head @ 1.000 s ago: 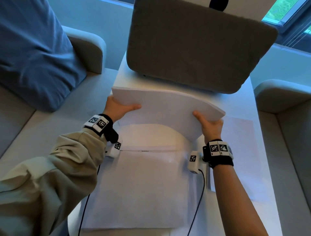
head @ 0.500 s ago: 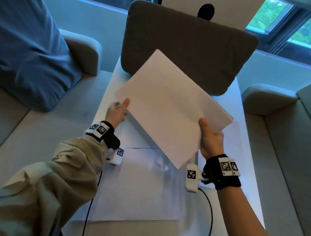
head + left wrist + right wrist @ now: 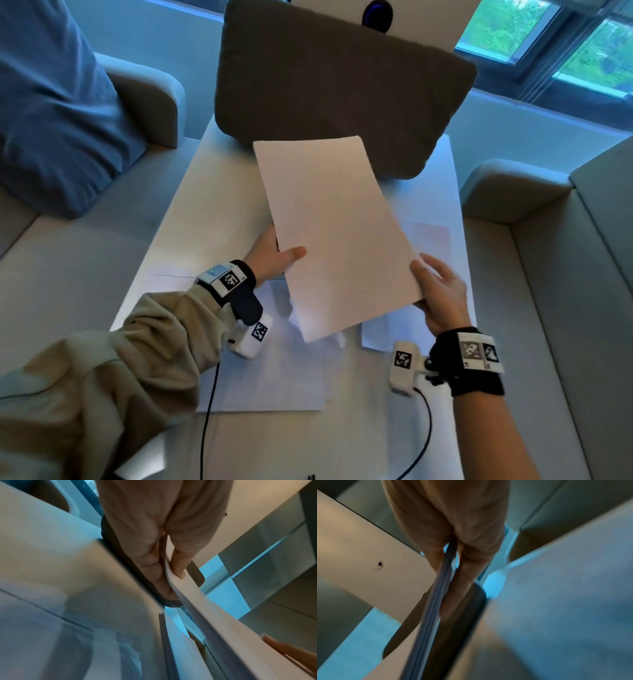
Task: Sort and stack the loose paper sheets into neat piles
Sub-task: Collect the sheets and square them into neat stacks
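Holding the thin white stack of paper sheets (image 3: 337,236) above the white table (image 3: 178,233), long axis pointing toward the grey cushion (image 3: 342,85); left hand (image 3: 274,258) pinches one edge, right hand (image 3: 440,294) the opposite.

White table (image 3: 178,219) between beige sofas (image 3: 68,260); blue cushion (image 3: 51,102); grey cushion (image 3: 335,85); window (image 3: 548,41) daylight.

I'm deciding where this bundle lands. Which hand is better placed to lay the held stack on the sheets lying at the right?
Right hand, probably: it holds the stack at the edge directly above the right-side sheets; the left hand pinches the far edge.
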A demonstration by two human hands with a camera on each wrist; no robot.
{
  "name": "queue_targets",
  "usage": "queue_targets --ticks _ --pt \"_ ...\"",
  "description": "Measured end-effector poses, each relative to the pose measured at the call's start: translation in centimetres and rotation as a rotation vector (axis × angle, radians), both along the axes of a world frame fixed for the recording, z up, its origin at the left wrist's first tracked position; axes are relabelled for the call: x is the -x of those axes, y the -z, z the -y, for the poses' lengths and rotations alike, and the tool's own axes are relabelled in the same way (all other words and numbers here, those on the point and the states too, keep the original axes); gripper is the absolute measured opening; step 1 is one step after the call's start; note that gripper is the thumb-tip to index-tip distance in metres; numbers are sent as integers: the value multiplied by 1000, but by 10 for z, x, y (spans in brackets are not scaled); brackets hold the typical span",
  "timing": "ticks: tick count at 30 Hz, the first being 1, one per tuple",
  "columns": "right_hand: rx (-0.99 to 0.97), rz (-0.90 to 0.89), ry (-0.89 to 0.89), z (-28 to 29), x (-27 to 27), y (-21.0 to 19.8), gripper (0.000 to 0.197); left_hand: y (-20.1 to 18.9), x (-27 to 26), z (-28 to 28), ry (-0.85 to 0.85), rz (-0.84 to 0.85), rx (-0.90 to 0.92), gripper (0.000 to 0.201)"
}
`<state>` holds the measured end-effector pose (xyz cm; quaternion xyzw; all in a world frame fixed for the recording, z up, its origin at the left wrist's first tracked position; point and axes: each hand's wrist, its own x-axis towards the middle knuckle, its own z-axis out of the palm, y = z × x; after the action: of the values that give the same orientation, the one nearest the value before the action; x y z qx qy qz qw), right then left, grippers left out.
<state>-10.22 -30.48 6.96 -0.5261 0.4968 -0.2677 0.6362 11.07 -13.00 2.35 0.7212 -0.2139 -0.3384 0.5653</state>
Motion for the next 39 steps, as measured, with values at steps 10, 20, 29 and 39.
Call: queue_targets --ticks 10,20,29,39 --pt "232 -326 -255 38 81 55 25 17 72 57 166 107 -200 69" --pt "119 -279 -40 81 117 99 20 47 132 105 262 162 -443 53" --pt "132 -352 -77 87 122 129 24 64 147 106 200 164 -510 43" --pt "279 -636 -140 93 125 127 20 63 149 102 249 204 -519 35"
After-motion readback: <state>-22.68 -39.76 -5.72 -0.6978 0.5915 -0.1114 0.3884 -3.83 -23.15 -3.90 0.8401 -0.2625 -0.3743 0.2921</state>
